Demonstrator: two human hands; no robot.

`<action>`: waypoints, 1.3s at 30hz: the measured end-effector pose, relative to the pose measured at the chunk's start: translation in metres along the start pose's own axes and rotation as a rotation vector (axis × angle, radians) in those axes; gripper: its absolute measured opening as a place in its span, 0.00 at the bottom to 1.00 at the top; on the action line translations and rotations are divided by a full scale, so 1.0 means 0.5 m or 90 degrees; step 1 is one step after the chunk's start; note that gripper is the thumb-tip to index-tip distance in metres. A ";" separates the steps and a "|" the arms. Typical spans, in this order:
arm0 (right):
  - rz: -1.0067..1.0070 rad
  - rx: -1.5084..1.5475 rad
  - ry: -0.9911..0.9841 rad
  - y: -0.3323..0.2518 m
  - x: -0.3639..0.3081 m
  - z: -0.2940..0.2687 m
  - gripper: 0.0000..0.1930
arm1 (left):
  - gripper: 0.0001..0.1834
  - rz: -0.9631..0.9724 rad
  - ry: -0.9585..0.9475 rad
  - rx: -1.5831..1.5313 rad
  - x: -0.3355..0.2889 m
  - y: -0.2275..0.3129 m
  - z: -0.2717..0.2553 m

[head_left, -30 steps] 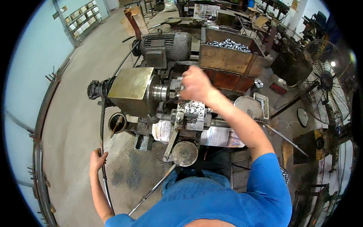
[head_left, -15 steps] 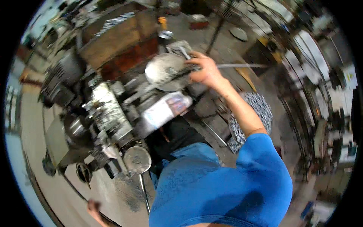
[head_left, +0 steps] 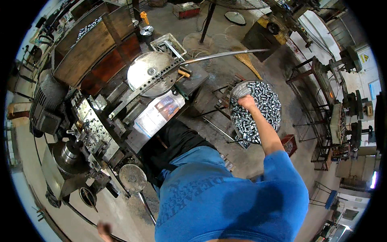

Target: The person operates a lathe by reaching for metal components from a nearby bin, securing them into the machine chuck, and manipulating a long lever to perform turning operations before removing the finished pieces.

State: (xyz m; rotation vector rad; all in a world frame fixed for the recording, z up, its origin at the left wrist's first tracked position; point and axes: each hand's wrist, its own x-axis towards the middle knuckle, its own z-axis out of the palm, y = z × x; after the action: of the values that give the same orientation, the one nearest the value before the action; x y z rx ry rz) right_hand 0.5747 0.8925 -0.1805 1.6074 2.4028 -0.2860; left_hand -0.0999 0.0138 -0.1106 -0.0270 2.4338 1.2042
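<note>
My right hand (head_left: pixel 246 102) is over a round metal basin (head_left: pixel 238 92) on my right, at the near edge of the heap in it. Many small shiny metal cylinders (head_left: pixel 262 115) fill the basin. The fingers are curled closed, and whatever they hold, if anything, is hidden. My left hand (head_left: pixel 105 229) is low at the far left, beside a long dark rod (head_left: pixel 78 211). Blur hides its fingers, so I cannot tell whether it grips the rod. In front of me, a perforated flat bar (head_left: pixel 141 88) with a bare metal lever (head_left: pixel 225 53) crosses a round metal plate (head_left: pixel 139 66).
A printed sheet (head_left: pixel 159 115) lies on the machine near my lap. At left stand a chuck (head_left: pixel 70 152) and a round handwheel (head_left: pixel 133 177). Beyond are a wooden-sided bin (head_left: pixel 94 50), a tray (head_left: pixel 171 42) and a straw broom (head_left: pixel 248 64). A red box (head_left: pixel 288 144) stands beside the basin.
My right hand has left the lever area and moved right and nearer, to the basin of metal cylinders. The view has shifted, bringing the basin more fully into sight. My left hand stays low left.
</note>
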 end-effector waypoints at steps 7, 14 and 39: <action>0.215 0.037 -0.163 -0.088 0.010 -0.099 0.23 | 0.17 0.070 0.083 -0.090 -0.074 0.059 0.063; 0.361 0.156 -0.056 -0.005 0.063 -0.043 0.27 | 0.14 -0.039 0.079 -0.122 -0.172 0.216 0.125; -1.064 0.443 0.037 -0.905 -0.345 -0.460 0.20 | 0.16 0.332 -0.367 -0.333 -0.372 0.784 0.639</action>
State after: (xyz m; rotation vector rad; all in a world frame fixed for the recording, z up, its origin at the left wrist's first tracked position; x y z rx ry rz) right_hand 0.1995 0.6371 0.1048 -0.7839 3.1429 -1.3598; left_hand 0.1065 0.4716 0.0847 0.7311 1.6194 1.7428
